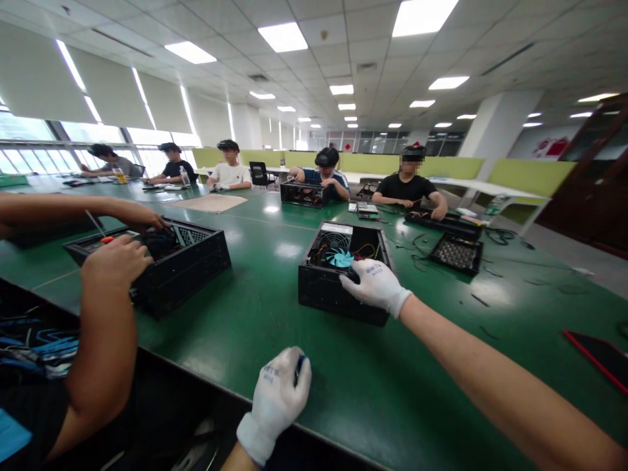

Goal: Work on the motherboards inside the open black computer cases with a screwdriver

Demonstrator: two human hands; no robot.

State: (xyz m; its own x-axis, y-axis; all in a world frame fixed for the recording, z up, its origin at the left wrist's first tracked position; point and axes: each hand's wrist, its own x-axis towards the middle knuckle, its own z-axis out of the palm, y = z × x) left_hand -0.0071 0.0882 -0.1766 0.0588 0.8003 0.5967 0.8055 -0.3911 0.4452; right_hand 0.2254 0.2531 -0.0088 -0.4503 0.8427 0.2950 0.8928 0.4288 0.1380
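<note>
In the head view, a black computer case [338,291] lies with its side off on the green table. Inside it show a light-blue fan [340,257], a black grille and thin coloured wires. My right hand [371,282], in a white glove, grips the near edge of the case. Its thumb rests outside the wall, while the fingertips are partly hidden over the inside. Nearer to me, at the table's front edge, my gloved left hand [279,389] is closed around a small dark-blue object [299,367]. Most of that object is covered by the fingers, so its kind cannot be made out.
At left, a co-worker's bare hands [116,258] work at another open case [179,275], one with a screwdriver. Right of my case are a black perforated panel [454,254] and loose cables; a red-edged black item [596,356] lies far right. Several people sit across the green table [265,314].
</note>
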